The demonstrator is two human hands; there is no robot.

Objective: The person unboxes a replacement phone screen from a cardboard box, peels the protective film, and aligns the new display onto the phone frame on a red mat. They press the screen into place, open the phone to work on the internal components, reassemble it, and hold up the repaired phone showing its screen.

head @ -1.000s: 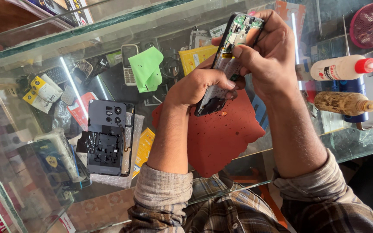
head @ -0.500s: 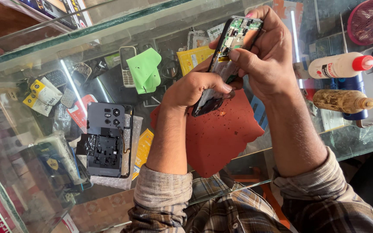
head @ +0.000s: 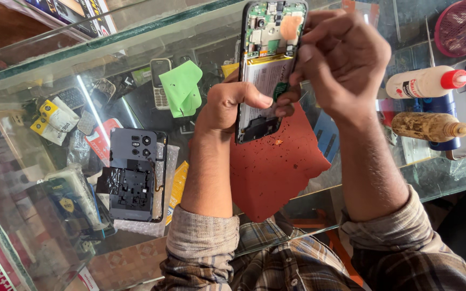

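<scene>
While a dark phone back cover (head: 135,175) lies flat on the glass counter (head: 55,59) at the left, a folded green cloth (head: 182,89) sits further in, beside a small keypad phone (head: 160,81). Next comes the left hand (head: 227,105), closed around the lower edge of an opened smartphone (head: 268,70), thumb pressed across its battery. That phone is held up above a red mat (head: 276,161), circuit board uppermost. Its right side is pinched by the right hand (head: 343,59), fingers curled tightly together near the green connector. Farther right lie a white glue bottle (head: 424,82) and a grimy brown bottle (head: 427,126).
</scene>
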